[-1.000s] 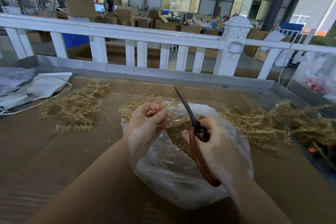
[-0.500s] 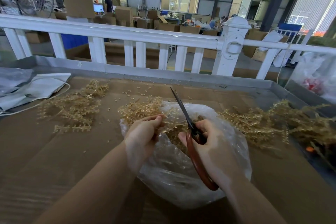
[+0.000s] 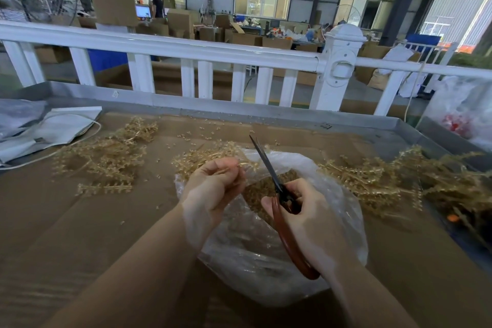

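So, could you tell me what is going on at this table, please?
A person's left hand pinches a golden sprig over a clear bag, while the right hand grips scissors, blades about closed, beside it. The bag holds cut bits, and piles of sprigs lie on the table on either side. It looks like trimming work.

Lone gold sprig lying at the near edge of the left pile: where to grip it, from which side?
Probably pinch the gold sprig across its central stem near the middle, coming from straight above. It lies flat on the cardboard, running left to right at the near edge of the left pile, and offers only short side leaves otherwise.
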Demonstrator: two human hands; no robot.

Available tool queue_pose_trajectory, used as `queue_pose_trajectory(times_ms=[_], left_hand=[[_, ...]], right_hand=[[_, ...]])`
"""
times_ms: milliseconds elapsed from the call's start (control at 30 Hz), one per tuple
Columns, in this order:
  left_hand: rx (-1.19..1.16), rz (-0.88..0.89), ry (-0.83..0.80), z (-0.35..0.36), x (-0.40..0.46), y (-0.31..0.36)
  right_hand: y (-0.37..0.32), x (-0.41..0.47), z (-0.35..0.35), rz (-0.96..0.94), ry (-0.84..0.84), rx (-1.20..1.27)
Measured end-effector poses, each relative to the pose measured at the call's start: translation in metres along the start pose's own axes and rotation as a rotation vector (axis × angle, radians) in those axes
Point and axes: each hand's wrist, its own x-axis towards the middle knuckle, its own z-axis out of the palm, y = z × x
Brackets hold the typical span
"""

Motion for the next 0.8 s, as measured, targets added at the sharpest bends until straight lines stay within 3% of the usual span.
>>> queue_pose_trajectory(times_ms=[167,567,800], left_hand=[[0.044,0.065,0.021,0.000,0.001,-0.002],[-0.091,0.188,0.038,-0.006,0.006,0.003],[-0.102,0.192,0.024,-0.010,0.006,0.000]], right_hand=[[0.000,-0.002,0.000,0.003,-0.003,-0.048],[-0.004,-0.007,-0.004,-0.072,-0.125,-0.168],[-0.003,-0.012,0.000,-0.241,-0.033,-0.305]])
